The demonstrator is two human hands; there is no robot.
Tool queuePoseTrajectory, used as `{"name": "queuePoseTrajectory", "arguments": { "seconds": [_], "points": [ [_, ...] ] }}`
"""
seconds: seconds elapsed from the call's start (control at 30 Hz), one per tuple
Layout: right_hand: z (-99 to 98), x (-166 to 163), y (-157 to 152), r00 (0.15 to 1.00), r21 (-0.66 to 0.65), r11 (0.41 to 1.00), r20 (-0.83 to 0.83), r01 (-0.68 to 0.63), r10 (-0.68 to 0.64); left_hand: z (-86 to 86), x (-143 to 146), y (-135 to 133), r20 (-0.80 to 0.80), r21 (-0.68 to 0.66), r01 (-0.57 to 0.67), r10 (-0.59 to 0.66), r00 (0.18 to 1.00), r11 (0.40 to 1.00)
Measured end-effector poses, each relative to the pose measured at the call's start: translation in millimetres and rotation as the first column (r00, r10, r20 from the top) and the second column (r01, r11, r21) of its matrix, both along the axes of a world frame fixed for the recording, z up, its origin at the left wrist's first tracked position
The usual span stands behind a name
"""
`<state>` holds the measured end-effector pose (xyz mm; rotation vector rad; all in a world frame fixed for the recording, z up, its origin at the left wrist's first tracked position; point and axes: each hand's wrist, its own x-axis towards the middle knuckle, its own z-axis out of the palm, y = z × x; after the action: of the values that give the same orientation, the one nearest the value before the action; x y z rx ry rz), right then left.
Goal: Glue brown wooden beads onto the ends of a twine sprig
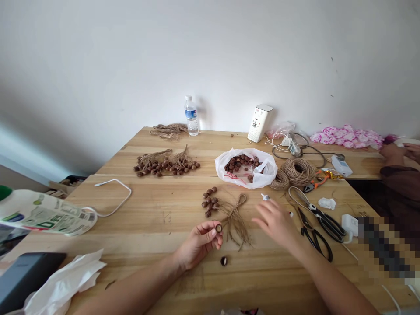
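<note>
My left hand (201,242) pinches a small brown nut shell half (218,228) between thumb and fingertips, just left of a bundle of jute strings (235,215). Another shell half (224,261) lies on the wooden table (151,210) below it. My right hand (274,221) hovers with fingers spread and slightly blurred, reaching toward a small white glue tube (265,197). A little cluster of brown nuts (210,201) sits above the strings.
A white plastic bag of nuts (246,167), a twine coil (297,171), black scissors (320,221), pliers (315,181), finished nut tassels (166,164), a water bottle (191,116), a white device (260,122), and pink flowers (348,136). Another person's hand (402,153) rests far right.
</note>
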<state>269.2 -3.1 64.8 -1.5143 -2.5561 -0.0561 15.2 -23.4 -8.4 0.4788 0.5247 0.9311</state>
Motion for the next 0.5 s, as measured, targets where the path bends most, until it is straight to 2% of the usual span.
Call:
{"name": "queuePoseTrajectory", "arguments": {
  "seconds": [0.07,0.13,0.23,0.37,0.5],
  "points": [
    [-2.7,-15.9,-6.7,0.969,-0.099,0.965,-0.084,-0.242,0.234,-0.9,0.0,0.9,-0.001,0.009,-0.012,0.012,1.0,1.0],
    [-10.1,-29.6,-6.3,0.926,-0.135,0.918,-0.123,-0.372,0.357,-1.7,0.1,1.4,-0.002,0.017,-0.028,0.028,1.0,0.999],
    [-21.0,-47.5,4.0,0.919,-0.108,0.915,-0.124,-0.388,0.375,-1.9,0.0,0.9,-0.015,0.026,-0.039,0.04,0.999,0.999],
    [-27.2,-66.3,14.2,0.936,-0.156,0.924,-0.084,-0.35,0.341,-0.1,0.0,-1.4,-0.033,0.032,-0.055,0.056,0.998,0.998],
    [-33.5,-67.5,11.7,0.955,-0.174,0.939,-0.075,-0.296,0.287,2.9,2.1,-4.8,-0.066,0.027,-0.082,0.083,0.994,0.996]
  ]
}}
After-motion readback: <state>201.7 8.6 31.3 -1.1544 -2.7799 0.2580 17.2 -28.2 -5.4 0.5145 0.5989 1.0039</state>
